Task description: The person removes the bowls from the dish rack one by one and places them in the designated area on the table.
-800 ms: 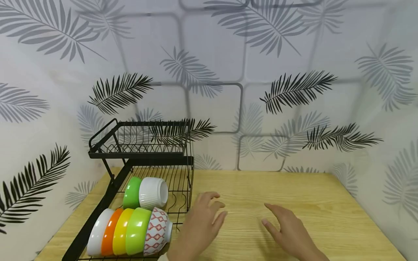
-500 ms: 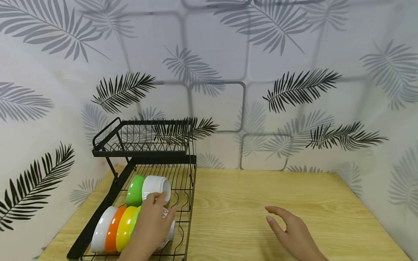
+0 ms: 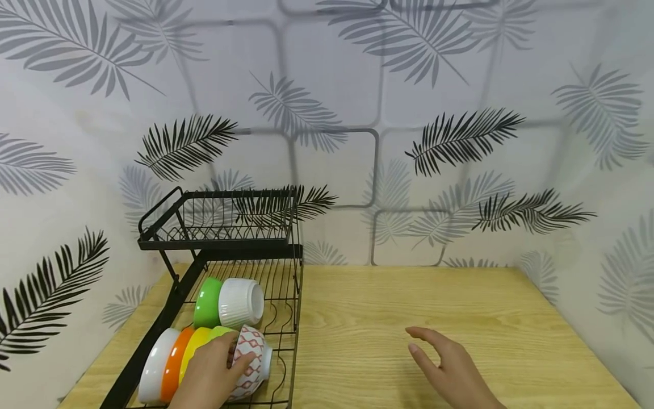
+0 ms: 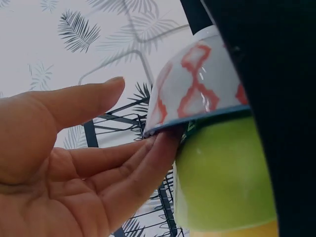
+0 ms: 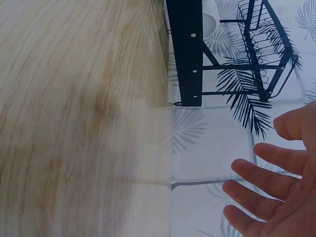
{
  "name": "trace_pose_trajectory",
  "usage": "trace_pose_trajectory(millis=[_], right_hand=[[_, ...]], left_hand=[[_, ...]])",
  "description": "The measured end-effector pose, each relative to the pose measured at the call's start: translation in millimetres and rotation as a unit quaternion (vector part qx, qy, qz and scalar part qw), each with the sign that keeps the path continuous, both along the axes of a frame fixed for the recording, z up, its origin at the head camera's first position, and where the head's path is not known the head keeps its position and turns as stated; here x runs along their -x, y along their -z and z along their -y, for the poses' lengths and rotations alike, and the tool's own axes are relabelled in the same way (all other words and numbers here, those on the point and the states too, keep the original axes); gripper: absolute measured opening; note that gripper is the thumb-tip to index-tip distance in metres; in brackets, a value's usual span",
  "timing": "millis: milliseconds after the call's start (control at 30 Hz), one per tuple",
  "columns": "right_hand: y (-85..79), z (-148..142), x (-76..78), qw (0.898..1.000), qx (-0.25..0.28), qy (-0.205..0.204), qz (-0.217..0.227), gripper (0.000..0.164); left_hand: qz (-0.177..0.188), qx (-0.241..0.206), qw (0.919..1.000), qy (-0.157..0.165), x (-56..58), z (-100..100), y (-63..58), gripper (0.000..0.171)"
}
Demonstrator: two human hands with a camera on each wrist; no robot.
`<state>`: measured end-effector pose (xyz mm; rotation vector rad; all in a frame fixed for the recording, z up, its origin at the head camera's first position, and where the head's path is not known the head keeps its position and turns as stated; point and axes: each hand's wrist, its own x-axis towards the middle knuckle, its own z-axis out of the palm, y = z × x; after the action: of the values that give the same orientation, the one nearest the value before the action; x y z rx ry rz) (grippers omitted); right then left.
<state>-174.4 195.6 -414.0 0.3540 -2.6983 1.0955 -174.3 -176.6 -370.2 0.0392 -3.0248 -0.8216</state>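
Note:
My left hand [image 3: 206,369] is at the front row of bowls on the dish rack. Its fingertips reach under the rim of a white bowl with a red pattern [image 3: 252,358], between it and a lime green bowl [image 4: 224,173]. In the left wrist view the thumb stands apart from the patterned bowl. Left of the hand, a yellow bowl [image 3: 191,346], an orange bowl [image 3: 174,366] and a white bowl [image 3: 153,369] lean on their sides in the row. My right hand [image 3: 455,369] hovers over the table at the right, fingers loosely bent, holding nothing.
The black two-tier dish rack [image 3: 293,363] stands at the left of the wooden table [image 3: 388,307]. Behind the front row lie a green bowl [image 3: 206,301] and a ribbed white bowl [image 3: 237,304]. A leaf-patterned wall covering [image 3: 337,68] rises at the back.
My left hand has moved left from beside the rack to the patterned bowl, its fingers slipping behind the rim. The right hand has stayed nearly in place.

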Motion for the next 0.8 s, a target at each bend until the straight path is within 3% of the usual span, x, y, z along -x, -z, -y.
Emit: trace_pose_trajectory(millis=[267, 600, 800], right_hand=[[3.6, 2, -0.9, 1.000, -0.002, 0.004, 0.010, 0.039], [5.3, 1, -0.4, 1.000, -0.003, 0.002, 0.021, 0.049], [5.7, 2, -0.4, 1.000, -0.007, -0.002, 0.009, 0.051]], left_hand=[[0.032, -0.029, 0.9990, 0.012, -1.3, 7, 3.8, 0.053], [0.092, -0.130, 0.9872, 0.013, 5.5, 15, 15.5, 0.044], [0.069, -0.145, 0.9870, 0.014, 6.4, 21, 21.7, 0.025]])
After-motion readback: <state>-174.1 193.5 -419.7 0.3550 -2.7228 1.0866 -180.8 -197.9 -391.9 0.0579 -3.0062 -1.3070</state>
